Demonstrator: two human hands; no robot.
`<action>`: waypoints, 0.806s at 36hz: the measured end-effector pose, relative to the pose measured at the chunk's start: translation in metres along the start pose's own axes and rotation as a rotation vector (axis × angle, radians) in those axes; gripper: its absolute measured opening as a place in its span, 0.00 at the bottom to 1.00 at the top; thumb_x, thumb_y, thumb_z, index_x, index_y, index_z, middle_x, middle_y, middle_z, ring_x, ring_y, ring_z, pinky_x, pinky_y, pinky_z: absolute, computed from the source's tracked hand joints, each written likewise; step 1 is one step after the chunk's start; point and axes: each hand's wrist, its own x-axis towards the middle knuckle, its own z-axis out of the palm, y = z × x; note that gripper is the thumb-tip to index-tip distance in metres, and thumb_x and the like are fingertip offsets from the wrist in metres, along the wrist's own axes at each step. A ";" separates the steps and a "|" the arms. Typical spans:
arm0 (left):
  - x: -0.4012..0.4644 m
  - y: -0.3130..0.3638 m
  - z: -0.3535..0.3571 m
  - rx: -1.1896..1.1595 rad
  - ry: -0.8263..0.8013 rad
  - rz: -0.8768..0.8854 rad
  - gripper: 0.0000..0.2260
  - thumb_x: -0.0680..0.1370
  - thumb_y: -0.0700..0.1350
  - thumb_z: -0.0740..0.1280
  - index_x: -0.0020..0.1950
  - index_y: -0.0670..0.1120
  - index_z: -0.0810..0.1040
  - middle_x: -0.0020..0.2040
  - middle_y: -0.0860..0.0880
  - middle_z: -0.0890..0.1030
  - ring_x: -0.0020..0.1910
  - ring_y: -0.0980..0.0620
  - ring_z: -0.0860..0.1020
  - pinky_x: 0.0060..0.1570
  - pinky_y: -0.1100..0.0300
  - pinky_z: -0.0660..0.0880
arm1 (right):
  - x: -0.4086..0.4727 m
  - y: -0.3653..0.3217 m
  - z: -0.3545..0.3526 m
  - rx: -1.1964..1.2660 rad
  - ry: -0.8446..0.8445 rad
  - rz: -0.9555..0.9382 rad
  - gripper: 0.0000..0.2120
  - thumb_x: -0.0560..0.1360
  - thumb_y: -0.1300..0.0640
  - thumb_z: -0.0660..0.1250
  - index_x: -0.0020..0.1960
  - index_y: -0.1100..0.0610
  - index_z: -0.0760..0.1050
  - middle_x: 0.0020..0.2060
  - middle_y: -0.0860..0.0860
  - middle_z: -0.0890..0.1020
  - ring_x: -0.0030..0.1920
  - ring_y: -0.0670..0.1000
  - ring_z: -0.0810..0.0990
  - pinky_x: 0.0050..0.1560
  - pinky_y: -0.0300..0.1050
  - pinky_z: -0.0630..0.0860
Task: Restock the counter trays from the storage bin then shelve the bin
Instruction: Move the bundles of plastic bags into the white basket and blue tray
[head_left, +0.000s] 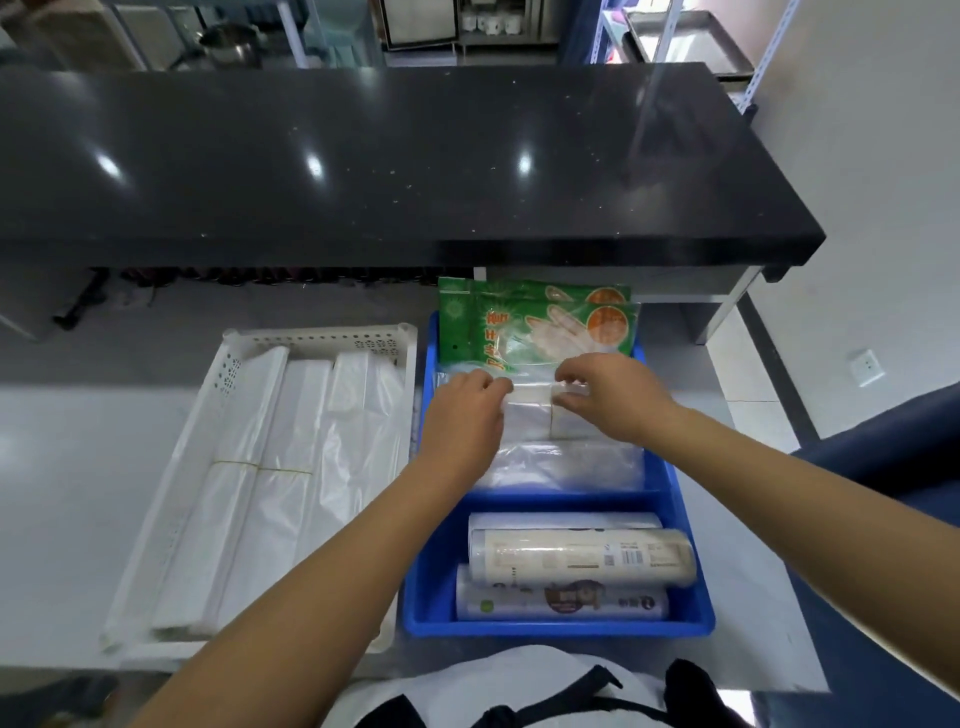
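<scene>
A blue divided tray (680, 525) sits on the grey counter in front of me. Its far compartment holds green glove packs (535, 322) and clear plastic bag packs (566, 465). Both hands reach into that compartment. My left hand (462, 410) and my right hand (613, 395) pinch the two ends of a small clear-wrapped white pack (530, 402) lying on the bag packs. The near compartment holds rolls of film (582, 556), stacked. A white perforated tray (322, 338) to the left holds folded white plastic bags (291, 467) bound with rubber bands.
A raised black glossy countertop (389, 166) runs across the far side, overhanging the work surface. A white wall with a socket (865, 366) is at right. A dark blue chair or seat (893, 452) is at the right edge.
</scene>
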 end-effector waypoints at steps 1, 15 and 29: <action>-0.003 -0.003 0.002 -0.013 0.027 -0.007 0.14 0.79 0.40 0.64 0.64 0.46 0.78 0.59 0.46 0.79 0.58 0.45 0.75 0.53 0.52 0.71 | -0.008 0.006 0.003 0.022 0.023 0.019 0.17 0.75 0.43 0.68 0.61 0.50 0.78 0.55 0.49 0.82 0.53 0.52 0.79 0.48 0.49 0.76; -0.011 0.000 0.006 -0.049 0.095 -0.011 0.19 0.76 0.34 0.66 0.68 0.42 0.76 0.59 0.43 0.82 0.56 0.42 0.79 0.56 0.49 0.75 | -0.042 0.038 0.033 -0.018 0.354 -0.067 0.15 0.64 0.70 0.75 0.50 0.62 0.84 0.45 0.57 0.86 0.48 0.61 0.83 0.52 0.56 0.77; -0.120 0.028 -0.040 -0.358 -0.090 -0.463 0.27 0.80 0.58 0.61 0.78 0.60 0.57 0.80 0.56 0.54 0.79 0.56 0.49 0.76 0.55 0.51 | -0.088 0.019 0.018 0.343 0.132 -0.043 0.23 0.76 0.49 0.69 0.69 0.52 0.73 0.71 0.51 0.73 0.72 0.53 0.67 0.73 0.51 0.60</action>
